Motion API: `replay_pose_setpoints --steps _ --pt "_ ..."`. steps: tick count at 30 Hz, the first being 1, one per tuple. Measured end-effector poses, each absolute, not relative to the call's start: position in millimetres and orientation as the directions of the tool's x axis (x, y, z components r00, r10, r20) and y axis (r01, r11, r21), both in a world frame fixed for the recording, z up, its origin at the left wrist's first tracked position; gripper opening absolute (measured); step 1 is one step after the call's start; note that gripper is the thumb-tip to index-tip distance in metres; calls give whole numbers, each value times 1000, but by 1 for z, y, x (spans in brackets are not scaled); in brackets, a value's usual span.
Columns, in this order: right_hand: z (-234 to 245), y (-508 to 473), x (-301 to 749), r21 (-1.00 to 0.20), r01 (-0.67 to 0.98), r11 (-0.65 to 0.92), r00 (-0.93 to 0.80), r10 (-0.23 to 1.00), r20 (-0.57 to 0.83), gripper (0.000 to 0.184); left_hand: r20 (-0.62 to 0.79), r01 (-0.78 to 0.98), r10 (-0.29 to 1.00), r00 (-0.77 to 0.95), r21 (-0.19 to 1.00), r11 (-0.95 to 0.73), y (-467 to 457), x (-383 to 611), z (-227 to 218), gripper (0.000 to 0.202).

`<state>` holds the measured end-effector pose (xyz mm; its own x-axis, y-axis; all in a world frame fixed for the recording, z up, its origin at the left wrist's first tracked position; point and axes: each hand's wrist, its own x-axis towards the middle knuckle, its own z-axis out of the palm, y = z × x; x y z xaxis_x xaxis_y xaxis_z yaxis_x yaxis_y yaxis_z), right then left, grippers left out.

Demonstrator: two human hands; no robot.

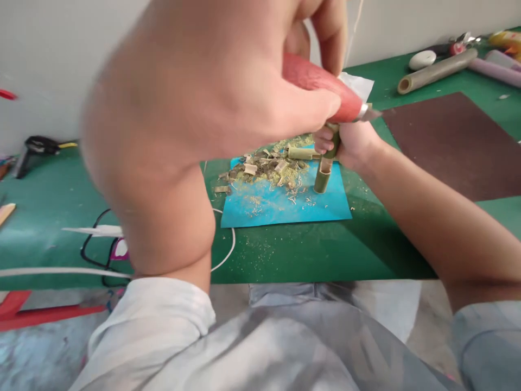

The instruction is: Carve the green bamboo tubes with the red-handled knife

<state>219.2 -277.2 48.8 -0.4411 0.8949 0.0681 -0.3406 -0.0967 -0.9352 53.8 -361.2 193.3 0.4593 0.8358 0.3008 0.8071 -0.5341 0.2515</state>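
Note:
My left hand (203, 98) is raised close to the camera, closed round the red handle of a knife (321, 87). Its short metal blade points right, just above my right hand (354, 144). My right hand is closed on the top of a short green bamboo piece (323, 176), which stands upright on a blue sheet (285, 209). A heap of bamboo shavings (268, 165) lies on the blue sheet to the left of the piece, with a cut bamboo bit among them.
A green mat (305, 250) covers the table. A brown sheet (456, 141) lies at the right. A long bamboo tube (437, 70), a white roll (422, 58) and a purple tube (500, 68) lie at the back right. Cables (93, 250) and a black tool (38, 145) lie at the left.

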Motion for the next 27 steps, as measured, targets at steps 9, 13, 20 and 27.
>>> replay_pose_setpoints --steps 9,13,20,27 --pt "55 -288 216 -931 -342 -127 -478 876 56 20 655 574 754 49 599 -559 -430 2 110 8" --pt "58 -306 206 -927 -360 -106 -482 872 87 18 696 568 715 72 560 -603 -435 -4 75 19" --pt "56 -324 197 -955 -294 -38 -520 845 127 10 706 607 667 240 427 -670 -420 -2 41 31" --pt "61 -328 193 -941 -339 -7 -536 823 188 18 667 672 683 297 361 -646 -420 -5 35 31"
